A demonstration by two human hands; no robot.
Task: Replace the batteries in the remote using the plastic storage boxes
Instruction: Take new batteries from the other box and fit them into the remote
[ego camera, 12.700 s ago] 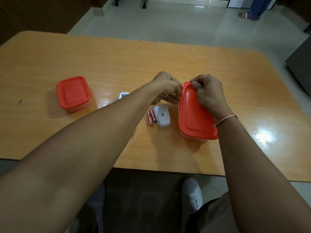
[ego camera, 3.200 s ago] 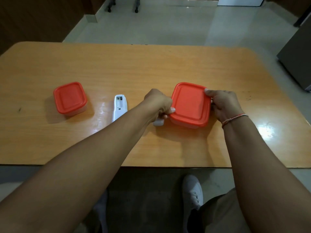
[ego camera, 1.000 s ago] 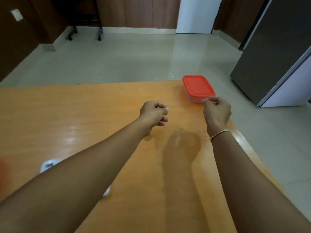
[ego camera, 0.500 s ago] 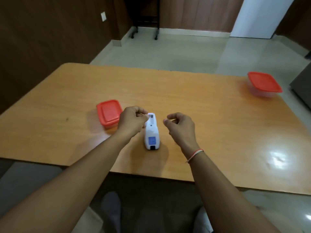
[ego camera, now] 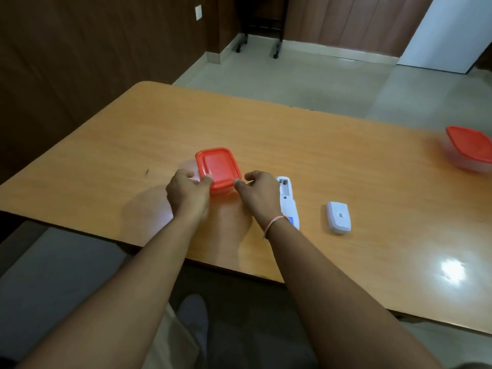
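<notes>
So the small storage box [ego camera: 218, 170] sits pretty much dead centre on the table [ego camera: 319, 161], toward the near edge. It has a red-orange lid with rounded corners and a raised rim around a flat panel, snapped on over a clear tub that you can only just see poking out under the near edge. I can't tell what's inside from here.

You've got both hands on its near side. Your left hand [ego camera: 187, 194] is at about 7 o'clock from the box, fingers curled, thumb pressed against the near-left corner of the lid. Your right hand [ego camera: 259, 194] is at about 4 o'clock, fingers also curled, thumb tip touching the near-right corner. So both are pinching at the lid's edge, with the box resting on the wood. There's a thin red-and-white thread band [ego camera: 274, 222] on your right wrist.

Just beside your right hand, at 3 o'clock from the box, the white remote [ego camera: 287, 201] lies back side up with its battery bay open; the bay looks empty, though it's small. Its white battery cover [ego camera: 338, 217] lies flat further out at 3 o'clock, apart from the remote, with a little square code printed on it.

A second, bigger red-lidded box [ego camera: 470, 147] sits well apart at the table's right end, around 2 o'clock, partly cut off by the frame and a bit blurry.
</notes>
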